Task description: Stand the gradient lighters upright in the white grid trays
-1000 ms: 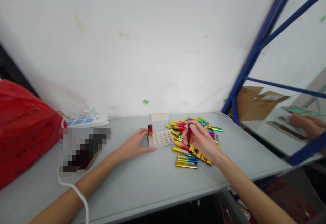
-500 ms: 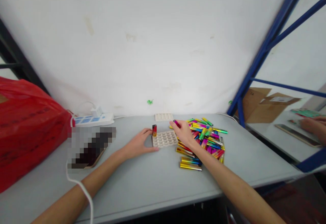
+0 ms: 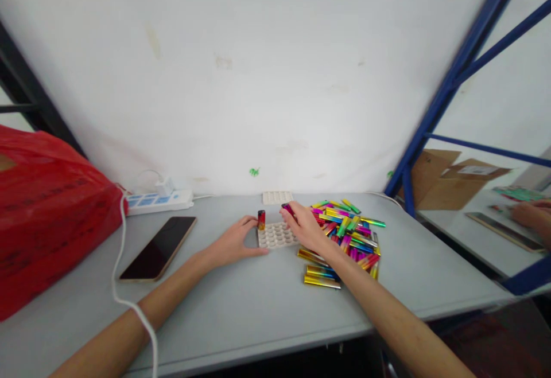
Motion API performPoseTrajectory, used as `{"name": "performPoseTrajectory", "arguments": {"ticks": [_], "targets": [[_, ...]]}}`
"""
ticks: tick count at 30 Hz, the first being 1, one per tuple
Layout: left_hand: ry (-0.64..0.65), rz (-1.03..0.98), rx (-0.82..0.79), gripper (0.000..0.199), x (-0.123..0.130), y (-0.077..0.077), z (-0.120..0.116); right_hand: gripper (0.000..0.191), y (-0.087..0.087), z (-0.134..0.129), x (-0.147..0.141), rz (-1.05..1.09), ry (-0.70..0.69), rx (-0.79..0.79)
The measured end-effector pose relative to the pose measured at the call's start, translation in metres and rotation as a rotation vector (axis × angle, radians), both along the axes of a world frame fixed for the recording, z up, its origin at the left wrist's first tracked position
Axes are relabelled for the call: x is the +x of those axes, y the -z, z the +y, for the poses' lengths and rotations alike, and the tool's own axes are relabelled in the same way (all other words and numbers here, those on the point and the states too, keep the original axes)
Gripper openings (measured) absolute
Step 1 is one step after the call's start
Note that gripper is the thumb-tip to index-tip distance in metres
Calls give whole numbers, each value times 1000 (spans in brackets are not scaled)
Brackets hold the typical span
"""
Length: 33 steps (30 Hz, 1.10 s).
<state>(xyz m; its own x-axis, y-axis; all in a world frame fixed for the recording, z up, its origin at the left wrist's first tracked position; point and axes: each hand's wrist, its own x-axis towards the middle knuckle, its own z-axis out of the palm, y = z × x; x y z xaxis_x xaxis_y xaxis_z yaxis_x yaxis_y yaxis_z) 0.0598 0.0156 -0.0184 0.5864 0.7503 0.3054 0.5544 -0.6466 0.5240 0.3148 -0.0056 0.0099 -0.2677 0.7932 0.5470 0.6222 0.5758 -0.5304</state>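
A pale tray (image 3: 275, 237) with rows of holes lies on the table before me. One red-and-gold lighter (image 3: 262, 220) with a dark top stands upright in its back left corner. My left hand (image 3: 235, 243) spans the tray's left side, its thumb at the front corner and fingers at the back one. Over the tray's back right part, my right hand (image 3: 303, 226) pinches a dark-topped purplish-red lighter (image 3: 287, 210); its lower part is hidden by my fingers. A loose heap of shiny, many-coloured lighters (image 3: 344, 229) lies to the right, partly behind my right wrist.
A second pale tray (image 3: 278, 197) lies by the wall. Left are a phone (image 3: 159, 249), a power strip (image 3: 159, 201), a white cable (image 3: 123, 240) and a red bag (image 3: 51, 217). A blue frame (image 3: 434, 120), a carton (image 3: 456, 180) and another person's hand (image 3: 534, 217) are at right.
My right hand has moved left from the heap's edge, carrying the lighter over the tray. My left hand and the upright lighter have stayed in place.
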Motion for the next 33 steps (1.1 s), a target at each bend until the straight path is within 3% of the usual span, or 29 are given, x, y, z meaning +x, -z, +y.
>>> {"name": "performPoseTrajectory", "arguments": {"ticks": [4, 19, 22, 26, 30, 33], "targets": [[9, -12, -16, 69, -1, 1, 1, 37, 0, -3, -6, -179, -29, 28], [14, -2, 2, 65, -1, 6, 5, 29, 11, 7, -32, -350, -81, -66], [10, 5, 12, 63, -1, 5, 4, 35, 9, 4, -36, -477, -5, 0], [-3, 20, 9, 64, -1, 5, 4, 43, 1, 1, -35, -571, 108, 81], [-16, 9, 17, 69, -1, 4, 3, 32, -17, -12, -18, -476, 4, 54], [-15, 13, 8, 73, -1, 4, 2, 21, -30, -42, 7, -418, -103, 22]]}}
